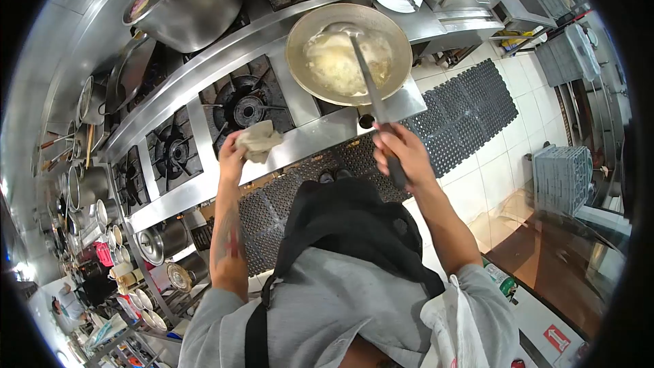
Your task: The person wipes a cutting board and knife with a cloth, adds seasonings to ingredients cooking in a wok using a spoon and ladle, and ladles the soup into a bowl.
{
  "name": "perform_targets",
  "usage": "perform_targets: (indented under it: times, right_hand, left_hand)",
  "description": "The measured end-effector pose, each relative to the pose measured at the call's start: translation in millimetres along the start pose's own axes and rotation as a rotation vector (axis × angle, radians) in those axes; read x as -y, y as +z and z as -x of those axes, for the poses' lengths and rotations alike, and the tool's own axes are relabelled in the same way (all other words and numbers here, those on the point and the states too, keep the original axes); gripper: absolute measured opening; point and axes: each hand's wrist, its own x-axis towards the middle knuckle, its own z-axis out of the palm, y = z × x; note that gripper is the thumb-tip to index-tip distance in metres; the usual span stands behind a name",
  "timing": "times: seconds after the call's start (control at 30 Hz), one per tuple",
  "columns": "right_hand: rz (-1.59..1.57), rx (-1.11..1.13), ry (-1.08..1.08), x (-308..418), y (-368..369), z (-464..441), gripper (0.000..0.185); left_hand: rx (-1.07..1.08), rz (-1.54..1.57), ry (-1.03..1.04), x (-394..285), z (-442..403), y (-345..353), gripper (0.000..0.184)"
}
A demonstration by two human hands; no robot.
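Observation:
My right hand is wrapped round the dark handle of a long metal ladle. The ladle's bowl end rests in a wide wok that holds a pale yellow, bubbling liquid. My left hand grips a folded beige cloth above the stove's front edge, to the left of the wok. Close behind the cloth is a bare burner with a black grate.
Large metal pots stand at the back of the stove. A white plate with utensils lies beyond the wok. Black rubber mats cover the floor. At the right is a grey rack; pans fill shelves at the left.

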Motion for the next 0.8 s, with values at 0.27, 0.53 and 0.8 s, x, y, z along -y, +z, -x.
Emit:
perform_targets:
  times: [0.27,0.53,0.8]
  right_hand:
    - [0.934,-0.325,-0.005,22.7,-83.7,28.0,0.027]
    - [0.956,-0.228,-0.016,75.0,-133.1,-15.1,0.019]
    - [0.993,-0.111,0.056,130.1,-203.2,-43.6,0.016]
  left_hand:
    - [0.159,0.775,-0.022,-45.4,69.1,45.6,0.076]
    - [-0.37,-0.814,0.001,-5.2,66.9,77.7,0.042]
    - [-0.306,0.526,-0.048,-20.9,128.3,96.5,0.063]
